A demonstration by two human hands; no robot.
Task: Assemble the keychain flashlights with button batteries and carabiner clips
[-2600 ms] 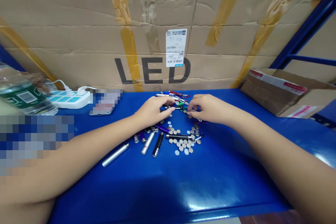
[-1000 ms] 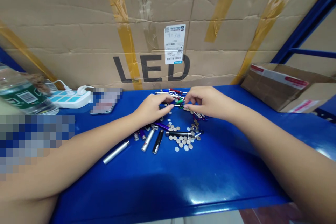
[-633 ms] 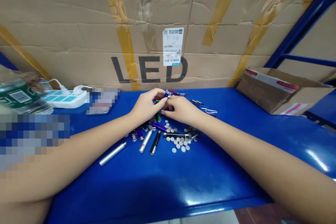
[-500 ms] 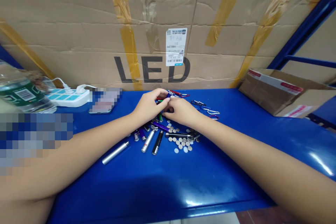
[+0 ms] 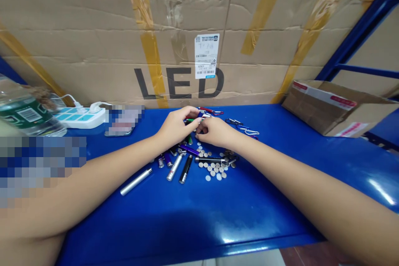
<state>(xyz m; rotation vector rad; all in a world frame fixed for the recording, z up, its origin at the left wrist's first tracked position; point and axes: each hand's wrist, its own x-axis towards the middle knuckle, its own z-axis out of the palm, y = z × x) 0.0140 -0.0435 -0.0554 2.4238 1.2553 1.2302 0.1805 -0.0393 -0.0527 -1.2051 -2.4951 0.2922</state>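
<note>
My left hand (image 5: 179, 125) is closed, with a small blue piece (image 5: 200, 114), probably a mini flashlight, between its thumb and fingertips. Close beside it, my right hand (image 5: 215, 131) has its fingers curled in a pinch; what they hold is hidden. Below the hands lie several pen-shaped mini flashlights: a purple one (image 5: 189, 150), a black one (image 5: 186, 169), a white one (image 5: 174, 167) and another black one (image 5: 210, 160) lying crosswise. A silver tube (image 5: 136, 181) rests apart at the left. Several button cells (image 5: 215, 170) are scattered below my right hand.
Carabiner clips (image 5: 251, 132) lie right of the hands on the blue table (image 5: 187, 224). At the left are a phone (image 5: 124, 120), a power strip (image 5: 82, 117) and a water bottle (image 5: 28, 112). An open cardboard box (image 5: 324, 106) sits right; a large LED carton (image 5: 102, 50) stands behind.
The view has shifted slightly. Both hands stay together around the small blue piece, with only a slight movement of the right fingers.
</note>
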